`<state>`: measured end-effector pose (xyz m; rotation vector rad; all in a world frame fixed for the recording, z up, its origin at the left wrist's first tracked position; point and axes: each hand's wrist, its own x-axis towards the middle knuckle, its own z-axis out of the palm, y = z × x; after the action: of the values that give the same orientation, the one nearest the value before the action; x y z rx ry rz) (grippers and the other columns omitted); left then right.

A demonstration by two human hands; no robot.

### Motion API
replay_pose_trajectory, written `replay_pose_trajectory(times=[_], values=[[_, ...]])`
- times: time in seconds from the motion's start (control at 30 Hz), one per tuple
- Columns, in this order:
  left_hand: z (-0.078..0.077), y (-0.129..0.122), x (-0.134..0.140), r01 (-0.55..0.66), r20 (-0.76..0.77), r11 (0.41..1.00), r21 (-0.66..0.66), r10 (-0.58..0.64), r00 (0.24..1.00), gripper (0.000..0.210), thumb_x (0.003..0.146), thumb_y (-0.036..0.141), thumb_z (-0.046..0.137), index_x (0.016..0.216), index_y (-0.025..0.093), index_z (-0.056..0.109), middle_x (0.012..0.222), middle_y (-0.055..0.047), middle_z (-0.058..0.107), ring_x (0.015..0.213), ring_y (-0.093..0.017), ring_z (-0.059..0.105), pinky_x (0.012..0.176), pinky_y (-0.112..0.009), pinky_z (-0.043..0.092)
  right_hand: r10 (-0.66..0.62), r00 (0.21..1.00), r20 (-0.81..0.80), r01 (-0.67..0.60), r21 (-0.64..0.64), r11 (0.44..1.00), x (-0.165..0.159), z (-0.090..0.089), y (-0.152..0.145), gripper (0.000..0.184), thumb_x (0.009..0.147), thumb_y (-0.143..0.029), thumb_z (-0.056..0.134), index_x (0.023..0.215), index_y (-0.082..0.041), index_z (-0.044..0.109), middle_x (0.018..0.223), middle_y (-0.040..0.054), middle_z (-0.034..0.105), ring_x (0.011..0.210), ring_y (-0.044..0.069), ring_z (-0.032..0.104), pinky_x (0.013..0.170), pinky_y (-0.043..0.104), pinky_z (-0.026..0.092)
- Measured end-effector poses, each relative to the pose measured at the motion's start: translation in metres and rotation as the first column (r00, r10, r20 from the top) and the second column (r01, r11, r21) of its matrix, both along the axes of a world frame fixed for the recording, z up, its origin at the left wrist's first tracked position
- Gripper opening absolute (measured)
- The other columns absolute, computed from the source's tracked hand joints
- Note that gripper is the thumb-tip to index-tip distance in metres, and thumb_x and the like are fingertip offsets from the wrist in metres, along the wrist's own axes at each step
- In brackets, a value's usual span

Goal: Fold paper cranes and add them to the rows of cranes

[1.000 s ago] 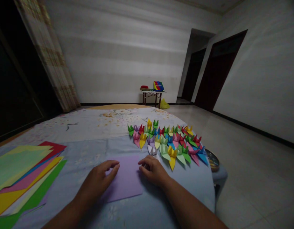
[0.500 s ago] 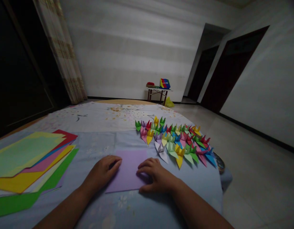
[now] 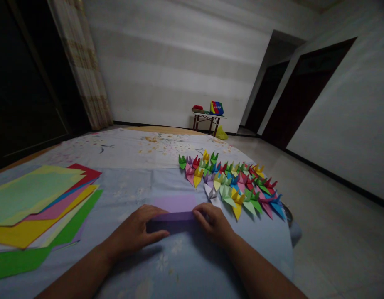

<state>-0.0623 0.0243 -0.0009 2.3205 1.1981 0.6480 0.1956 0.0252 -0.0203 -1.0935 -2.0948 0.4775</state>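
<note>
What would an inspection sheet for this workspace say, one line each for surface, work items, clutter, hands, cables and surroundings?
Surface: flower-patterned tablecloth, blue nearer, whitish farther off.
Work items: purple paper, near part turned up between the hands.
Clutter: overlapping coloured sheets at left; many folded paper cranes grouped at right.
Hands: left hand at the paper's left end, thumb spread from fingers; right hand at its right end, grip unclear.
Cables: nothing seen.
Surroundings: curtain at left; small table by the far wall; yellow bag on the floor.
</note>
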Motion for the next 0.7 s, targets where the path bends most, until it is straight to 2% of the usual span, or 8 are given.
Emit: replay_pose_trajectory(times=[0.1, 0.23, 0.37, 0.43, 0.5, 0.6, 0.7], values=[[0.002, 0.003, 0.001, -0.041, 0.108, 0.988, -0.147, 0.057, 0.993, 0.027, 0.082, 0.039, 0.048, 0.084, 0.019, 0.067, 0.080, -0.002, 0.068, 0.075, -0.017, 0.061, 0.070, -0.027, 0.046, -0.034, 0.993, -0.115, 0.025, -0.083, 0.996, 0.002, 0.001, 0.002, 0.015, 0.084, -0.027, 0.050, 0.091, -0.017, 0.059, 0.085, 0.0040, 0.064, 0.080, 0.014, 0.058, 0.075, 0.025, 0.043], [0.001, 0.007, 0.002, -0.122, 0.258, 0.928, -0.353, 0.222, 0.940, 0.030, 0.080, 0.042, 0.050, 0.074, 0.016, 0.065, 0.070, -0.001, 0.066, 0.065, -0.017, 0.059, 0.058, -0.023, 0.044, -0.009, 0.974, -0.227, -0.032, -0.176, 0.984, 0.004, 0.001, 0.005, 0.037, 0.076, -0.029, 0.061, 0.111, -0.019, 0.051, 0.096, 0.0035, 0.062, 0.085, 0.015, 0.056, 0.077, 0.025, 0.043], [-0.001, 0.007, 0.002, -0.145, 0.302, 0.887, -0.438, 0.297, 0.906, 0.031, 0.076, 0.045, 0.054, 0.074, 0.015, 0.064, 0.065, 0.000, 0.063, 0.058, -0.016, 0.056, 0.055, -0.023, 0.043, -0.035, 0.988, -0.150, 0.002, -0.213, 0.977, 0.002, -0.002, 0.009, 0.020, 0.081, -0.025, 0.053, 0.099, -0.018, 0.058, 0.082, 0.0011, 0.060, 0.071, 0.012, 0.053, 0.067, 0.023, 0.041], [-0.004, 0.007, 0.003, -0.150, 0.335, 0.894, -0.421, 0.307, 0.891, 0.033, 0.075, 0.044, 0.055, 0.088, 0.015, 0.063, 0.070, -0.001, 0.063, 0.064, -0.017, 0.058, 0.059, -0.025, 0.044, -0.072, 0.991, -0.114, 0.045, -0.229, 0.972, 0.001, -0.004, 0.009, 0.019, 0.081, -0.024, 0.052, 0.097, -0.017, 0.058, 0.073, -0.0006, 0.057, 0.065, 0.011, 0.050, 0.061, 0.022, 0.038], [-0.008, 0.006, 0.006, -0.244, 0.304, 0.900, -0.362, 0.361, 0.882, 0.044, 0.074, 0.042, 0.056, 0.110, 0.015, 0.055, 0.071, 0.000, 0.061, 0.065, -0.018, 0.058, 0.060, -0.026, 0.044, -0.098, 0.988, -0.119, 0.063, -0.264, 0.963, -0.001, -0.006, 0.009, 0.028, 0.080, -0.024, 0.053, 0.107, -0.017, 0.053, 0.068, -0.0025, 0.053, 0.061, 0.011, 0.049, 0.058, 0.021, 0.037], [-0.012, 0.003, 0.011, -0.449, 0.123, 0.867, -0.217, 0.481, 0.868, 0.068, 0.072, 0.040, 0.055, 0.131, 0.015, 0.032, 0.065, 0.003, 0.054, 0.058, -0.018, 0.056, 0.057, -0.027, 0.042, -0.134, 0.981, -0.140, 0.080, -0.336, 0.939, -0.005, -0.011, 0.008, 0.043, 0.079, -0.025, 0.053, 0.120, -0.015, 0.043, 0.064, -0.0044, 0.050, 0.058, 0.010, 0.048, 0.057, 0.021, 0.037], [-0.011, -0.001, 0.016, -0.500, -0.025, 0.857, -0.124, 0.501, 0.865, 0.072, 0.076, 0.039, 0.050, 0.136, 0.015, 0.020, 0.073, 0.000, 0.057, 0.067, -0.020, 0.059, 0.064, -0.029, 0.044, -0.173, 0.980, -0.093, 0.128, -0.366, 0.922, -0.007, -0.013, 0.008, 0.052, 0.080, -0.025, 0.052, 0.127, -0.014, 0.036, 0.061, -0.0055, 0.048, 0.057, 0.011, 0.048, 0.057, 0.021, 0.036]])
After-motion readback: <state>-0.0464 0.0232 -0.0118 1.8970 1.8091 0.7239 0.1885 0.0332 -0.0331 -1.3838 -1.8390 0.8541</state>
